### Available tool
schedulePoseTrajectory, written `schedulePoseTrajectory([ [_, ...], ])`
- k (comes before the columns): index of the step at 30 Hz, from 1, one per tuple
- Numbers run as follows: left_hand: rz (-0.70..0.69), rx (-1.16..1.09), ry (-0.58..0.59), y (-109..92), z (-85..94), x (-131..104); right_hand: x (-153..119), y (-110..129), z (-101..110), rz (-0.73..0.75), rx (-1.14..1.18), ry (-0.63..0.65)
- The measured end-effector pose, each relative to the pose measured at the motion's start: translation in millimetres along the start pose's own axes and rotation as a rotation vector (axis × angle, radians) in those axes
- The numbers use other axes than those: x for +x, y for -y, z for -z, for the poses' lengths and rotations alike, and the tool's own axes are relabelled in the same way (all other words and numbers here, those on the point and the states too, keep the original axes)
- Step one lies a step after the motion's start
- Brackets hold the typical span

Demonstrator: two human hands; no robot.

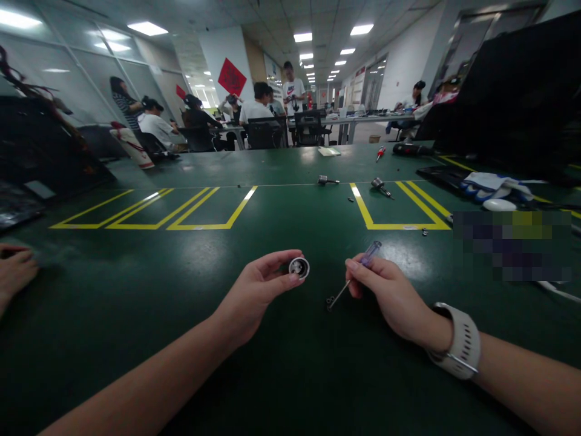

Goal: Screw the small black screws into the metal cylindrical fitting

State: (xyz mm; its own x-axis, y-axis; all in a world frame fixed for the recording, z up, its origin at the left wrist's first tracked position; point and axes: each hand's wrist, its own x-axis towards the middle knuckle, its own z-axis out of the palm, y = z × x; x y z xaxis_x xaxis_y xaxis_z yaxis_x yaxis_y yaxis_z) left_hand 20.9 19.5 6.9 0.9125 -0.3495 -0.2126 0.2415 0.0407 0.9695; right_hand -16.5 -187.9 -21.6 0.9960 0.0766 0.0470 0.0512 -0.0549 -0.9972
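Observation:
Between the thumb and fingers of my left hand [254, 290] is a small round metal housing [298, 267], its open end facing me. Pale parts show inside the ring; their kind is too small to tell. My right hand [388, 290] is closed on a screwdriver [371, 252] with a clear purplish handle. Its thin shaft slants down to the left. At the shaft's tip are small dark ring-like pieces [330, 300]; I cannot tell whether they touch it. The two hands are apart, over the green table [290, 375].
Motor-like metal parts [322, 180] [377, 183] lie farther back, near a red screwdriver [380, 153] and a dark power tool [412, 149]. Gloves [494, 185] and a white mouse [499, 206] are at right. Yellow tape [200, 227] marks the table. Another person's hand [17, 271] rests at left.

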Motion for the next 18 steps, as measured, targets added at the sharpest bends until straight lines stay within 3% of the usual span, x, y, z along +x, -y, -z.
schedulePoseTrajectory([
  [3, 0.002, 0.006, 0.007, 0.0, -0.4, -1.1, -0.7, 1.2, -1.2, -0.011, 0.197, -0.016],
  [5, -0.002, 0.034, -0.008, 0.1, -1.5, -1.9, -3.9, 3.6, -2.6, 0.080, 0.226, -0.009],
  [13, -0.059, 0.130, -0.026, 3.5, -5.8, -5.2, -24.1, 9.8, -10.4, 0.520, -0.288, 0.094],
  [18, -0.068, 0.135, -0.044, 1.9, -9.0, -7.7, -26.2, 11.3, -14.2, 0.692, -0.486, 0.110],
])
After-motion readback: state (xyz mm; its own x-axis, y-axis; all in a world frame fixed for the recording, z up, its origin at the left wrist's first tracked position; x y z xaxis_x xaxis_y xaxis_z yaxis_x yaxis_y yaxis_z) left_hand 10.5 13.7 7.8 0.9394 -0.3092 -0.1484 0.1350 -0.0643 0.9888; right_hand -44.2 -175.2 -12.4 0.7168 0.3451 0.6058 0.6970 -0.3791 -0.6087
